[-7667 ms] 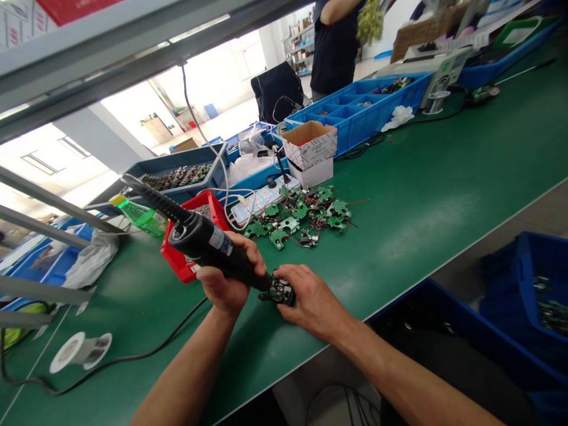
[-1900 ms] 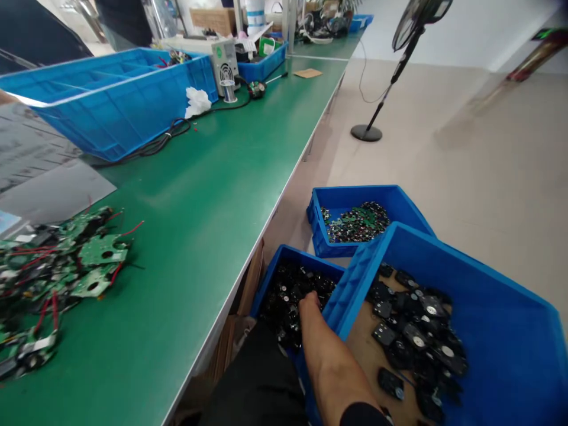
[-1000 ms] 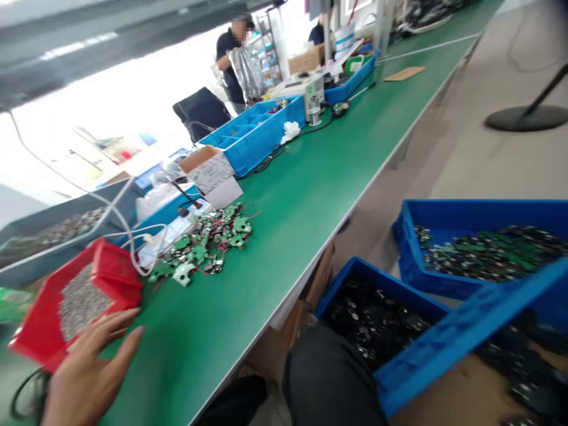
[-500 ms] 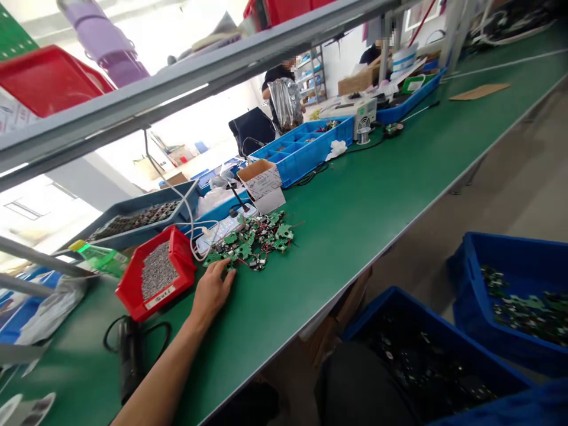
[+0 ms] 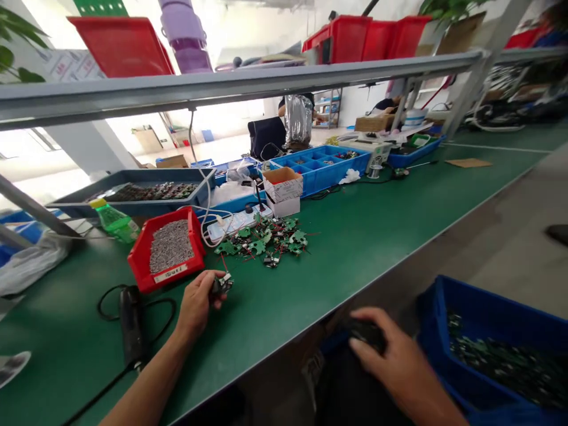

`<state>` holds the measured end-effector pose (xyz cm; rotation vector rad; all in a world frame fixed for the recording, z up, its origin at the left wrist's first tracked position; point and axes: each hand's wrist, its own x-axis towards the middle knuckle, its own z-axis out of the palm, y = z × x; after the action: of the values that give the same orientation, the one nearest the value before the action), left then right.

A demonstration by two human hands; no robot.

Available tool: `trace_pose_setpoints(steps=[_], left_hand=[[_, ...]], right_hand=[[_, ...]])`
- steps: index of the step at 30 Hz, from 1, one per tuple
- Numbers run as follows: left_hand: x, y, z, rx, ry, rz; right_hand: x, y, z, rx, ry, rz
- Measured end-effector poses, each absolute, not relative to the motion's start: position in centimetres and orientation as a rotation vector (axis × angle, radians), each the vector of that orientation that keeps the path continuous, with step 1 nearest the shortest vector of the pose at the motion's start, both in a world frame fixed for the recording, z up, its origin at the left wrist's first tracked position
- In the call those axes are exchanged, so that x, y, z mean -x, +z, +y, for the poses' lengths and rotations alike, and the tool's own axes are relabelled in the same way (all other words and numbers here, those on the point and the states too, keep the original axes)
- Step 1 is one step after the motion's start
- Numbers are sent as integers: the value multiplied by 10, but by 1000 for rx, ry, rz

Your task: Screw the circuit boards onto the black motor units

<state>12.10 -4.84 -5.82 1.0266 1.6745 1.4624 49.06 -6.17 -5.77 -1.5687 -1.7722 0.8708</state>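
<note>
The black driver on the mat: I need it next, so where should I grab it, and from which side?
Probably the thick mid-body of the driver, from above. It lies flat on the green mat, left of the left hand. Its cable loops at the far end, so avoid that.

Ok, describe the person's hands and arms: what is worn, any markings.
Both are bare. The left hand and its forearm show no sleeve, glove, watch or ring. The right hand is also gloveless and ringless; its forearm leaves the picture uncovered. No markings show.
</note>
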Motion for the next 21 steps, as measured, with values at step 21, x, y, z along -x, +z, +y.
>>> trace_pose_setpoints(steps=[21], left_hand=[[-122,-44,-62,-947,1318,1322]], right_hand=[[-297,-45,0,685,1826,-1716]])
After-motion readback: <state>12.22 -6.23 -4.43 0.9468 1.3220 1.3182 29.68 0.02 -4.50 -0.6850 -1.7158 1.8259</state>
